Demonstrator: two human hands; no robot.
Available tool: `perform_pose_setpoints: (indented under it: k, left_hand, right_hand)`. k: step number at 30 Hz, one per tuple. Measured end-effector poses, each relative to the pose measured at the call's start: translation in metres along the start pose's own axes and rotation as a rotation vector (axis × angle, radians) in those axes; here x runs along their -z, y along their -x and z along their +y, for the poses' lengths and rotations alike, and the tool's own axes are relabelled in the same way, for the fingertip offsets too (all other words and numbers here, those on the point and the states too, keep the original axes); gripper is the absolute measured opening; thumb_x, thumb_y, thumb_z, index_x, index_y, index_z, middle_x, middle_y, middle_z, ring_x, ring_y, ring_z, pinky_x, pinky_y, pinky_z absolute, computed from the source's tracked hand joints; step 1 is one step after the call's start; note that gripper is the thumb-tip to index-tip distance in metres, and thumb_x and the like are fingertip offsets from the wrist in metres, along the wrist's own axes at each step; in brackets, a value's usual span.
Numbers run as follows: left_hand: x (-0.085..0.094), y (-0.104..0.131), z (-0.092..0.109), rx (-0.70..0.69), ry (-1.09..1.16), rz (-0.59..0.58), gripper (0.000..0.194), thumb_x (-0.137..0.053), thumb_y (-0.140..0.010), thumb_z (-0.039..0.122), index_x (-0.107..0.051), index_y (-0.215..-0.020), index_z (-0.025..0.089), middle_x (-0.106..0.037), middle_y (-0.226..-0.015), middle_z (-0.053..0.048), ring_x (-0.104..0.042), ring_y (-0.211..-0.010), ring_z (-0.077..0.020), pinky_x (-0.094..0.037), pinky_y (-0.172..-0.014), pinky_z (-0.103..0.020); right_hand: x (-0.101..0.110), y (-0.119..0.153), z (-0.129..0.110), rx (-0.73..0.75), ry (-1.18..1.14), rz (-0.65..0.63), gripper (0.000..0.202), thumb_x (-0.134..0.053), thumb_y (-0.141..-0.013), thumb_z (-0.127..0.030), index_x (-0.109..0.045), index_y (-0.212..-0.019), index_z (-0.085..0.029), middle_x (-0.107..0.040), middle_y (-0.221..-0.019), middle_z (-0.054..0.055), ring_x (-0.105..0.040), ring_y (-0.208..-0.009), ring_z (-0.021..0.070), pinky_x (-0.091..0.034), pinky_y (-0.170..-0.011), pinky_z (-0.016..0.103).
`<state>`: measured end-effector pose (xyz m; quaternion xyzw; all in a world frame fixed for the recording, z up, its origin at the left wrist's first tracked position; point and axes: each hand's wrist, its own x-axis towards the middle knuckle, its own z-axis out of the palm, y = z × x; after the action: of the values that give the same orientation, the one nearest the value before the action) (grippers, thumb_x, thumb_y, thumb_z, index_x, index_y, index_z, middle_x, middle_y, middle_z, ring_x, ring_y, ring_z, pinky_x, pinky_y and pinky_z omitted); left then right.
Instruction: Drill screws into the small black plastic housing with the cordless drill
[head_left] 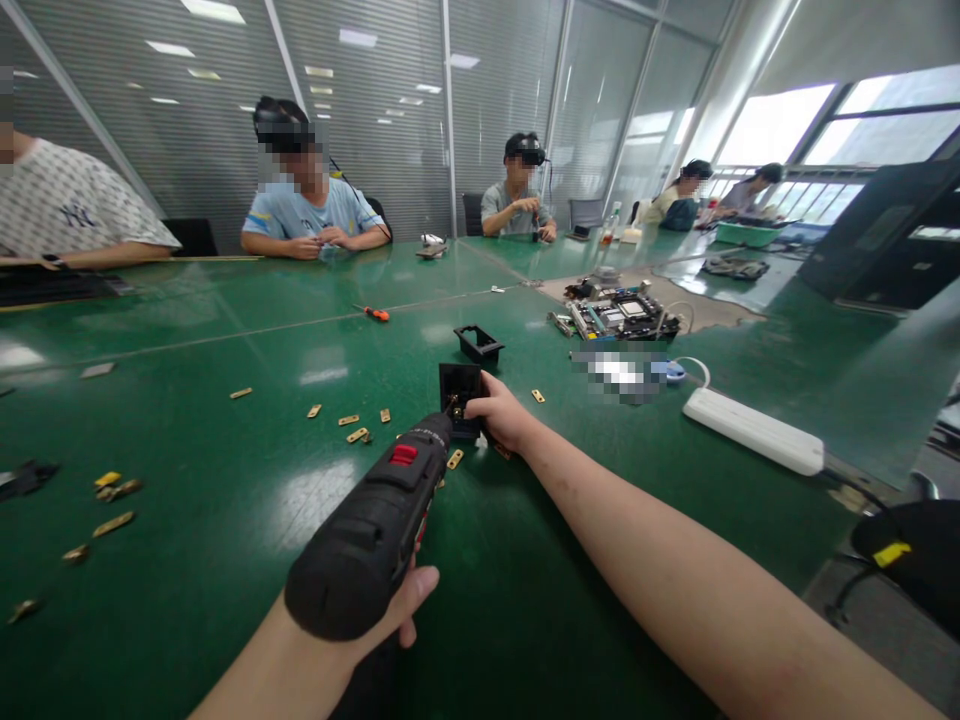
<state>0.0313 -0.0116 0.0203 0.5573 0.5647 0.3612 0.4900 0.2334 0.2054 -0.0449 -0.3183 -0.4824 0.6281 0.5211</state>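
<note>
The left hand (397, 610) is wrapped around the grip of a black power drill (367, 535), and the right hand (504, 412) pinches a black square housing (460, 380) by its right side, fingers over its edge. The drill's tip reaches into the housing; whether it touches metal there cannot be told. From the housing, a black rectangular frame (478, 345) lies just beyond at one o'clock, an orange-handled screwdriver (376, 314) at ten, a circuit board (626, 312) at two and a white power strip (754, 430) at three. Small brass plates (349, 420) lie scattered near nine o'clock. The drill body blocks the housing's lower-left corner and part of the surface (225, 560). Co-workers sit along the far side, one at eleven o'clock in a light blue shirt (311, 215).

"NY" is legible on a white patterned shirt (82, 205) at ten o'clock; the drill collar's markings are too small to read.

The surface is glossy green, catching pale reflections. The drill has a smooth rounded back and a ridged red switch (403, 455); the flat brass plates are pierced with holes.
</note>
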Motion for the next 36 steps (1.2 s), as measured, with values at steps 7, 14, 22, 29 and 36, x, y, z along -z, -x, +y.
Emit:
perform_pose_setpoints:
  k: [7, 14, 22, 29, 36]
  left_hand:
    - [-0.0058, 0.0023, 0.0067, 0.002, 0.012, 0.077, 0.021, -0.078, -0.074, 0.034, -0.069, -0.087, 0.02, -0.075, -0.065, 0.008, -0.069, -0.037, -0.0131, -0.057, -0.042, -0.023]
    - [-0.0004, 0.0007, 0.0028, 0.003, -0.049, 0.006, 0.019, -0.077, -0.078, 0.038, -0.07, -0.075, 0.02, -0.073, -0.057, 0.006, -0.071, -0.039, -0.0162, -0.058, -0.045, -0.026]
    - [0.0003, 0.0011, 0.0044, -0.009, -0.054, 0.001, 0.02, -0.078, -0.079, 0.038, -0.069, -0.073, 0.022, -0.071, -0.054, 0.006, -0.072, -0.04, -0.0172, -0.058, -0.045, -0.025]
    - [-0.002, 0.0017, 0.0036, 0.001, -0.01, 0.072, 0.023, -0.08, -0.074, 0.035, -0.069, -0.087, 0.021, -0.077, -0.065, 0.005, -0.07, -0.037, -0.0155, -0.057, -0.042, -0.024]
    - [-0.0035, 0.002, 0.0028, -0.005, 0.001, 0.074, 0.023, -0.079, -0.074, 0.036, -0.067, -0.088, 0.022, -0.075, -0.064, 0.007, -0.07, -0.038, -0.0155, -0.057, -0.042, -0.025]
  right_hand:
    - [0.0, -0.001, 0.0012, 0.0, -0.004, -0.001, 0.051, -0.069, -0.05, -0.013, -0.069, -0.1, -0.023, -0.074, -0.09, -0.003, -0.067, -0.089, 0.0226, -0.055, -0.075, 0.031]
    - [0.0012, -0.0022, 0.0021, 0.001, -0.012, -0.007, 0.052, -0.068, -0.05, -0.013, -0.07, -0.101, -0.023, -0.076, -0.091, -0.003, -0.07, -0.089, 0.0227, -0.056, -0.076, 0.031]
    - [0.0027, -0.0039, 0.0039, 0.007, -0.007, -0.006, 0.053, -0.069, -0.051, -0.012, -0.07, -0.103, -0.023, -0.075, -0.092, -0.003, -0.069, -0.09, 0.0229, -0.056, -0.077, 0.032]
    - [0.0025, -0.0032, 0.0033, 0.0, 0.002, -0.018, 0.055, -0.068, -0.051, -0.012, -0.069, -0.105, -0.023, -0.076, -0.094, -0.002, -0.07, -0.093, 0.0241, -0.058, -0.079, 0.034]
    - [0.002, -0.0032, 0.0033, 0.006, 0.001, -0.008, 0.053, -0.068, -0.052, -0.012, -0.07, -0.104, -0.023, -0.075, -0.094, -0.002, -0.069, -0.091, 0.0233, -0.057, -0.079, 0.033]
